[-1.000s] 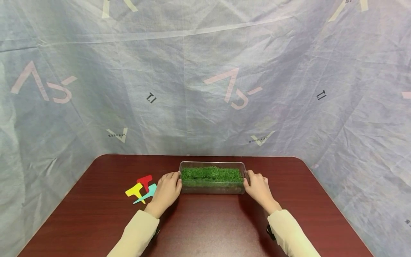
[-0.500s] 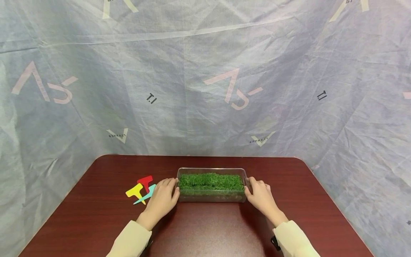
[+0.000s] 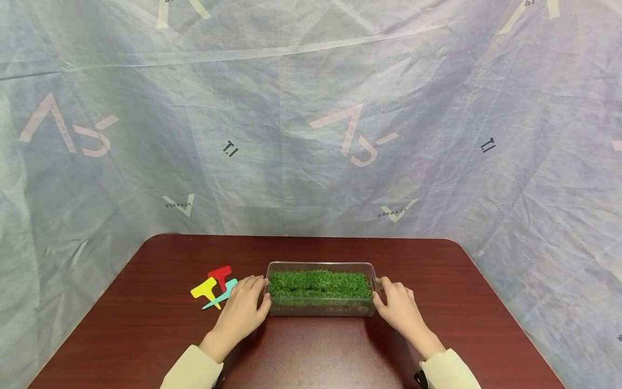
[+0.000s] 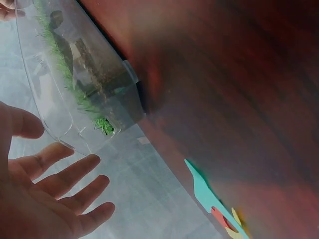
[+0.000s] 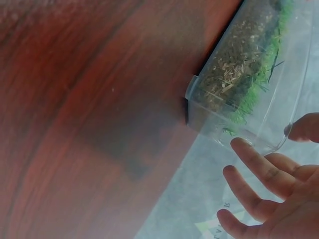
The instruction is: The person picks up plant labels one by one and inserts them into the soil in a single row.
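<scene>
A long clear plastic box (image 3: pixel 320 312) with green grass (image 3: pixel 318 283) in it lies crosswise in the head view. The wrist views show brown, straw-like bits (image 5: pixel 232 72) under the grass. My left hand (image 3: pixel 241 308) grips the box's left end, thumb at the near corner, and the other fingers spread out in the left wrist view. At the right end my right hand (image 3: pixel 399 308) holds it by thumb and index finger, the rest fanned out. Left of my left hand lie three T-shaped plant labels: red (image 3: pixel 221 275), yellow (image 3: pixel 204 289) and turquoise (image 3: pixel 225 293), overlapping each other.
The dark red wooden table (image 3: pixel 320 356) has rounded far corners. Behind it and at both sides hangs a wrinkled grey cloth (image 3: pixel 272 189) with printed letters. The labels sit close to my left wrist.
Both hands have drawn the box towards me, away from the table's far edge. My forearms have pulled back with it. The three labels have stayed put.
</scene>
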Tool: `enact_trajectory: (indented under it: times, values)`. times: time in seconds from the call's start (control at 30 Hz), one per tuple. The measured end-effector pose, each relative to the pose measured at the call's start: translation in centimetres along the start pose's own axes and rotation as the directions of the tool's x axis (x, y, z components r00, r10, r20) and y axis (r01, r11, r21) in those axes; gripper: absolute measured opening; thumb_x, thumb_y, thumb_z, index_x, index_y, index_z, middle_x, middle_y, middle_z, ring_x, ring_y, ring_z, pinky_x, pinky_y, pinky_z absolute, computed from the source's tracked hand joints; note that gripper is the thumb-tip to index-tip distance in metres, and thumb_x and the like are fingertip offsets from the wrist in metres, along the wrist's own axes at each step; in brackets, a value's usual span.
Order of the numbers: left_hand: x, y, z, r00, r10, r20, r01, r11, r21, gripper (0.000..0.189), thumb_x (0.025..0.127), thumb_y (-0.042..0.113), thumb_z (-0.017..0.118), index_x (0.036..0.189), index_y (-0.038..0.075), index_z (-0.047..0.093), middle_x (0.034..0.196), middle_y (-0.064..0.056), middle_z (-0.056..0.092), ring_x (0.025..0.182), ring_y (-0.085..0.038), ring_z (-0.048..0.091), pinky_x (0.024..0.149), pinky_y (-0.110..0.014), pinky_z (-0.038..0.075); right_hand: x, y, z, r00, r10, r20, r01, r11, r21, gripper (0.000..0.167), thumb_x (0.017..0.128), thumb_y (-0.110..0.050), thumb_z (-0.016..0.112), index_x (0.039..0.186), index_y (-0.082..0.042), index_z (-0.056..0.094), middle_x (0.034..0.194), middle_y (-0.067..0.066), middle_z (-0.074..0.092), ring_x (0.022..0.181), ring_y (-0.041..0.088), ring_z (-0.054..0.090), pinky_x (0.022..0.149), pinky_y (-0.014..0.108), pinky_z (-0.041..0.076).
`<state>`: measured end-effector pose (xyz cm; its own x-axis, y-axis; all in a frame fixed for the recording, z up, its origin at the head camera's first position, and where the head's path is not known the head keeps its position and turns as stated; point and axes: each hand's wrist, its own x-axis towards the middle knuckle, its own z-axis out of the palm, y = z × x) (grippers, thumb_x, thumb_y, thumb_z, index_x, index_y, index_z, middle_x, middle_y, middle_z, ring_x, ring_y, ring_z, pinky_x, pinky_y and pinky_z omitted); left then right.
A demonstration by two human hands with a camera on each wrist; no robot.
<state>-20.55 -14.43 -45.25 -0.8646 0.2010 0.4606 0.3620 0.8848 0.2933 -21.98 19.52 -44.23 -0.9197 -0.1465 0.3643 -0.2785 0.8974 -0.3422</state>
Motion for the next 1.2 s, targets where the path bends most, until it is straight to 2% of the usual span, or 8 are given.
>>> enact_trajectory:
  times: [0.13,0.37,0.87,1.07,1.2]
  values:
    - [-0.2,0.1,-0.1,1.000,0.015,-0.012,-0.015,1.000,0.016,0.025,0.085,0.019,0.058,0.107,0.007,0.064,0.115,-0.012,0.062,0.113,-0.033,0.052,0.096,-0.053,0.038,-0.3,0.0,-0.1,1.000,-0.001,0.004,0.001,1.000,0.007,0.022,0.082,-0.015,0.064,0.102,-0.006,0.060,0.078,0.001,0.065,0.091,0.029,0.059,0.082,0.055,0.039]
    - [-0.7,0.3,-0.3,0.999,0.025,-0.020,-0.024,0.999,0.023,0.022,0.084,0.018,0.059,0.104,0.008,0.064,0.110,-0.010,0.063,0.114,-0.033,0.052,0.097,-0.052,0.038,-0.8,0.0,-0.4,1.000,0.010,0.022,-0.010,0.999,0.033,0.021,0.081,-0.015,0.063,0.101,-0.007,0.061,0.093,0.005,0.068,0.095,0.030,0.058,0.084,0.056,0.038]
    - [-1.2,0.5,-0.6,0.997,0.043,-0.068,-0.038,0.996,0.079,0.020,0.084,0.021,0.059,0.101,0.012,0.066,0.106,-0.005,0.066,0.106,-0.030,0.056,0.093,-0.049,0.041,-1.2,0.0,-0.5,1.000,-0.017,-0.018,0.018,0.999,0.043,0.018,0.079,-0.014,0.066,0.095,-0.008,0.061,0.096,0.007,0.069,0.092,0.031,0.059,0.083,0.056,0.040]
    - [-1.1,0.5,-0.6,0.993,0.065,-0.095,-0.055,0.993,0.106,0.018,0.084,0.021,0.060,0.099,0.013,0.066,0.099,-0.003,0.067,0.101,-0.029,0.057,0.088,-0.047,0.044,-0.9,0.2,-0.6,1.000,-0.004,-0.028,0.006,0.999,0.047,0.024,0.078,-0.016,0.067,0.099,-0.007,0.062,0.093,0.007,0.069,0.095,0.031,0.058,0.083,0.054,0.039]
    - [-0.9,0.4,-0.6,0.993,0.059,-0.105,-0.047,0.993,0.111,0.023,0.084,0.020,0.061,0.106,0.012,0.064,0.099,-0.004,0.067,0.099,-0.029,0.057,0.086,-0.047,0.045,-0.4,0.2,-0.7,0.999,-0.001,-0.039,0.003,0.998,0.056,0.028,0.080,-0.017,0.066,0.104,-0.005,0.061,0.098,0.009,0.068,0.097,0.033,0.058,0.081,0.054,0.040]
